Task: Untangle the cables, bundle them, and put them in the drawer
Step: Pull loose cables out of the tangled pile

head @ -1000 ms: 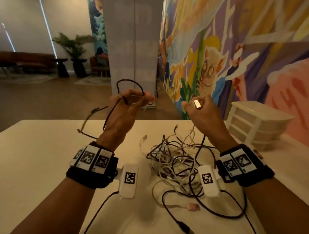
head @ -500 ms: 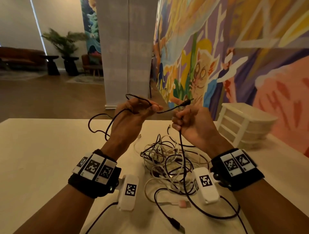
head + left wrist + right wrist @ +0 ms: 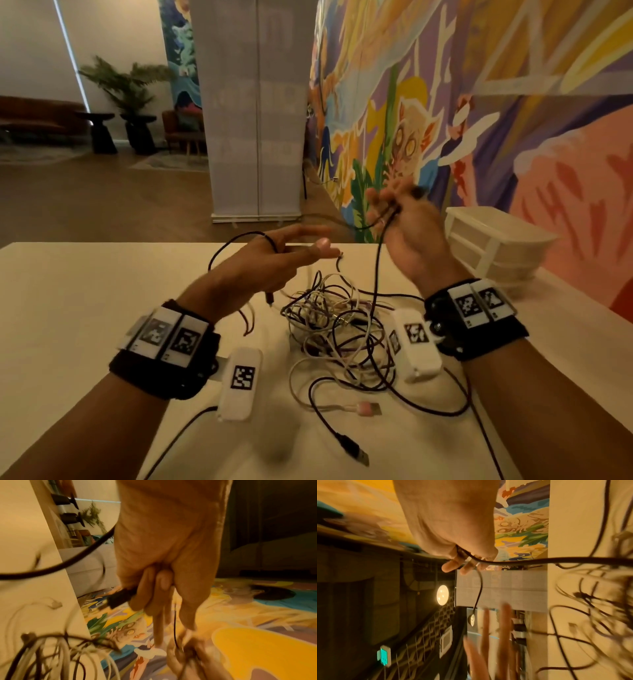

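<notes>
A tangle of black and white cables point(image 3: 339, 325) lies mid-table on the cream table point(image 3: 85, 308). My right hand point(image 3: 390, 209) is raised above its far side, and its curled fingers point(image 3: 462, 561) grip one black cable point(image 3: 378, 267) just below its plug. That cable drops from the hand into the tangle. My left hand point(image 3: 308, 246) hovers left of it, lower, with two fingers stretched out. In the left wrist view its other fingers point(image 3: 150, 588) curl round a black plug point(image 3: 118, 599), and a loop of black cable point(image 3: 219, 253) hangs off the hand's far side.
A white plastic drawer unit point(image 3: 493, 246), its drawers closed, stands at the table's far right against the mural wall. A black USB plug point(image 3: 356, 455) and a pink connector point(image 3: 368, 409) trail toward the near edge. Bare tabletop spreads to the left.
The hands have drawn apart: the right one rose up and to the right with its cable. The left one sank toward the table and stretched two fingers out.
</notes>
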Motion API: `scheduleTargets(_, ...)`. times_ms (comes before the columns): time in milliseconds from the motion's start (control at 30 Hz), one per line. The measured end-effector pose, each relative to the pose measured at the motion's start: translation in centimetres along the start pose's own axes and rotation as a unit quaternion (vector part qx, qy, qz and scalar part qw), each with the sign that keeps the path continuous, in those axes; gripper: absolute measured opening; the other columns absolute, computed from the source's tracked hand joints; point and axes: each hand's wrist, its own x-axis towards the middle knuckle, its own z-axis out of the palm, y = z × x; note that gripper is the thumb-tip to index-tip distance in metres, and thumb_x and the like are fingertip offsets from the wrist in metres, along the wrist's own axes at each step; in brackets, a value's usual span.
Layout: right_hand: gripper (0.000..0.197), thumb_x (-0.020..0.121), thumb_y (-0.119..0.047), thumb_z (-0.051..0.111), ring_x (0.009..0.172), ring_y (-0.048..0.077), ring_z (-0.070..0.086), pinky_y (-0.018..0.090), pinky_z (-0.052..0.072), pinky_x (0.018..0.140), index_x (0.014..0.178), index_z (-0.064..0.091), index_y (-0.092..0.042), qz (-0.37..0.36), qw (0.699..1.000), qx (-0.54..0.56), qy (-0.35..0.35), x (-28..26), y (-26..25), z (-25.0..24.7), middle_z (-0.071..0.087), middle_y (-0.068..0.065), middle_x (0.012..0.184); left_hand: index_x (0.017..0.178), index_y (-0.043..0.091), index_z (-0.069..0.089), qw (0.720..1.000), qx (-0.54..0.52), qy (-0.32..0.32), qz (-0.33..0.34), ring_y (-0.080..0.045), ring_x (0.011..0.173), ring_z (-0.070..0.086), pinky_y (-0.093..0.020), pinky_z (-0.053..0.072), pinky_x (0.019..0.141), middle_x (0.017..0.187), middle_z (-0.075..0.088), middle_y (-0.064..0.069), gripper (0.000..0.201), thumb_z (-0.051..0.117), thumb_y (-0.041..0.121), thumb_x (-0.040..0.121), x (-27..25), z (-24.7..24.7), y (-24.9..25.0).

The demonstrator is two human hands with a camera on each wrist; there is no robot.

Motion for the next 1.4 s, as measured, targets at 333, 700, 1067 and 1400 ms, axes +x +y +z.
scheduleTargets(333, 0.042, 0.106, -0.064, 0.041, 0.043, 0.007, 0.034, 0.024, 0.027, 0.045, 0.094, 0.058, -0.028, -0.097, 0.937, -0.214, 0.259, 2.2, -10.0, -8.8, 0.04, -0.011, 0.055, 0.104, 0.036, 0.079, 0.957, 0.236, 0.119, -0.12, -0.011, 0.072, 0.055, -0.026, 0.039, 0.061, 0.086, 0.064, 0.005, 0.065, 0.037, 0.085, 0.094, -7.0, -12.1, -2.1)
scheduleTargets(700, 0.028, 0.108, -0.024, 0.057, 0.052, 0.01, 0.035, 0.024, 0.029, 0.043, 0.137, 0.06, -0.023, 0.035, 0.856, -0.439, -0.27, -4.7, -2.9, 2.9, 0.045, -0.006, 0.069, 0.108, 0.031, 0.077, 0.973, 0.199, 0.06, 0.104, 0.012, 0.112, 0.06, -0.024, 0.042, 0.098, 0.112, 0.072, 0.019, 0.043, 0.038, 0.05, 0.108, -2.8, -4.4, 3.2)
scheduleTargets(1067, 0.029, 0.107, -0.037, 0.058, 0.051, 0.005, 0.04, 0.019, 0.031, 0.047, 0.105, 0.074, -0.013, 0.001, 0.758, -0.518, -0.397, -3.0, -3.8, 4.1, 0.053, -0.012, 0.064, 0.08, 0.004, 0.067, 0.985, 0.108, -0.034, 0.128, -0.004, 0.074, 0.055, -0.011, 0.043, 0.074, 0.073, 0.06, 0.006, 0.048, 0.041, 0.029, 0.11, -3.4, -4.5, 3.2)
scheduleTargets(1400, 0.028, 0.111, -0.033, 0.052, 0.056, 0.007, 0.052, 0.027, 0.037, 0.053, 0.111, 0.07, -0.011, 0.005, 0.763, -0.568, -0.308, 1.6, -4.9, 3.3, 0.066, -0.007, 0.078, 0.133, 0.025, 0.061, 0.951, 0.201, 0.145, 0.183, -0.004, 0.119, 0.06, -0.039, 0.054, 0.101, 0.126, 0.064, 0.013, 0.03, 0.056, 0.041, 0.107, -1.1, -5.9, 1.2)
